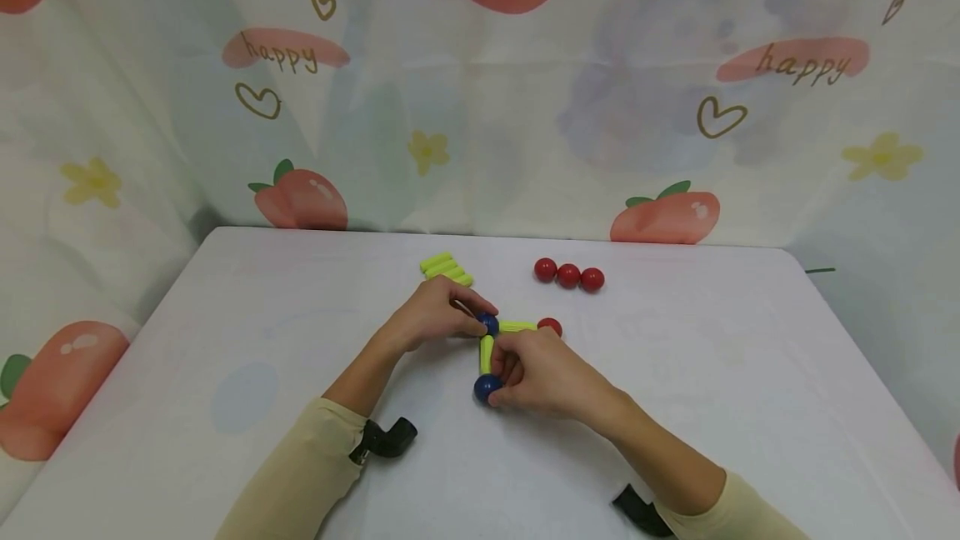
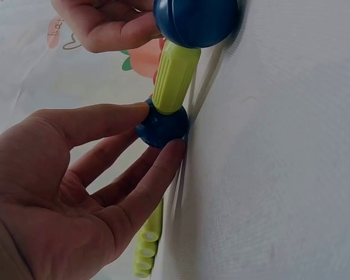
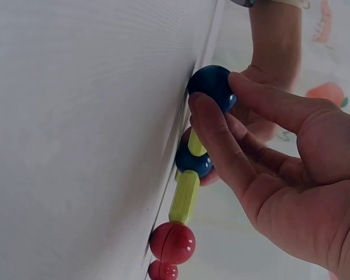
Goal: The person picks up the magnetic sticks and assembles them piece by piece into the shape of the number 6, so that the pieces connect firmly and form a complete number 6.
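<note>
On the table, two yellow-green rods and three balls form an L. My left hand [image 1: 435,312] pinches the blue ball at the corner [image 2: 162,129] between thumb and fingers. From that ball one rod [image 1: 517,326] runs right to a red ball [image 3: 172,243], and another rod [image 2: 176,79] runs toward me to a second blue ball [image 1: 486,390]. My right hand [image 1: 555,372] holds this nearer blue ball with thumb and fingertips. In the head view, the right hand partly covers the near rod and the red ball's lower edge.
Several loose yellow-green rods [image 1: 447,268] lie side by side beyond my left hand. Three red balls [image 1: 568,276] sit in a row farther back on the white table [image 1: 712,340]. A patterned cloth [image 1: 525,132] hangs behind the table's far edge.
</note>
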Demonstrator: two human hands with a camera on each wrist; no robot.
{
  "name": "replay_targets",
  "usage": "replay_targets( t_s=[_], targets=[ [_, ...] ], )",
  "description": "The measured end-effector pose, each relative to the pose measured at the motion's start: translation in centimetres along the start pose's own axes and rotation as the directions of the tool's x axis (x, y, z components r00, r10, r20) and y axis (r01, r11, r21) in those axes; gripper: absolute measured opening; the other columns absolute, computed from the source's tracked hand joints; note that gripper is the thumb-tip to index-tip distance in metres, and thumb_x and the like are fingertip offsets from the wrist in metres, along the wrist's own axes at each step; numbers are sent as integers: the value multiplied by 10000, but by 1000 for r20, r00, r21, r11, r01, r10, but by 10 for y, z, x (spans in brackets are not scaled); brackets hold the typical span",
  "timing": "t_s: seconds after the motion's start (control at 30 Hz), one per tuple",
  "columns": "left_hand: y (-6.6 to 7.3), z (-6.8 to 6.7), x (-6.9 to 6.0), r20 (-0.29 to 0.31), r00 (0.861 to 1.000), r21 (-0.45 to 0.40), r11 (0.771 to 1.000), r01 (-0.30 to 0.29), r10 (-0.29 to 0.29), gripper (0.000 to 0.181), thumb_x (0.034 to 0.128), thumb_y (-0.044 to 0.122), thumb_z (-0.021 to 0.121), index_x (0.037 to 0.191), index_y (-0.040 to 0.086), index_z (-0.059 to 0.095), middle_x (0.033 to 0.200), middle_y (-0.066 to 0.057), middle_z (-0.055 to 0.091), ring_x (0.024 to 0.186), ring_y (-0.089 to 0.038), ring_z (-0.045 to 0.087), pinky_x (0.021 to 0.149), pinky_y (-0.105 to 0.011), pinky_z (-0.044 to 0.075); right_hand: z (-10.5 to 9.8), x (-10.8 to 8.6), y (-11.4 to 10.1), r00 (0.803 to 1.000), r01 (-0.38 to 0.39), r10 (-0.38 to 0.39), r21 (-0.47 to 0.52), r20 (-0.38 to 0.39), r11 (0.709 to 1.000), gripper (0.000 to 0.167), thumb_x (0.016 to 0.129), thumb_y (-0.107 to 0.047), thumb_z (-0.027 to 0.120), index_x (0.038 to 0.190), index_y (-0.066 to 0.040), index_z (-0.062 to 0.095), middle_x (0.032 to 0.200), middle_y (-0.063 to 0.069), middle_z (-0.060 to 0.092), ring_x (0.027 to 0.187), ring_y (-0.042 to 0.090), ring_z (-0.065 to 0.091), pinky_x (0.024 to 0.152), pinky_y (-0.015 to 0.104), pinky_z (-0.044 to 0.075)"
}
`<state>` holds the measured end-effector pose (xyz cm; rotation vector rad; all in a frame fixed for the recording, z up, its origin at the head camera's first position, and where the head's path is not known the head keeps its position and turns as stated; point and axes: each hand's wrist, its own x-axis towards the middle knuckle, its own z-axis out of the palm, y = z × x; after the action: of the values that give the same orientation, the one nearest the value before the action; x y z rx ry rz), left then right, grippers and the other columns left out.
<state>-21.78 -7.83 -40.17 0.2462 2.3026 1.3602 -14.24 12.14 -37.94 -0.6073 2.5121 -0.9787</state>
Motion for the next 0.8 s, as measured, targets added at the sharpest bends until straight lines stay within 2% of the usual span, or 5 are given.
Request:
replay_targets(
  t_s=[0.53,0.67,0.8],
  targets=[
    [0,-2,0,9,1000,37,999,-24,24,211,885,109,820,1085,176,831,1039,7,778,952,-190,682,797,-284,586,-2,-2,1,999,36,-36,-10,1,999,246,803,-114,895,933,-135,686,820,-69,673,756,101,656,705,227,557],
    [-1,-2,0,18,999,39,998,-39,38,216,882,103,820,1087,170,829,1034,3,777,958,-185,689,795,-286,586,-9,-3,3,999,34,-35,-50,-34,998,216,817,-137,884,939,-141,706,836,-72,682,763,93,663,716,245,554],
    [-1,-2,1,25,999,49,998,-45,44,218,891,99,810,1093,176,826,1041,9,776,965,-181,694,799,-289,584,-21,-4,7,996,-15,8,-70,-94,997,218,833,-150,876,982,-125,720,851,-65,699,775,92,666,732,272,561]
  ],
)
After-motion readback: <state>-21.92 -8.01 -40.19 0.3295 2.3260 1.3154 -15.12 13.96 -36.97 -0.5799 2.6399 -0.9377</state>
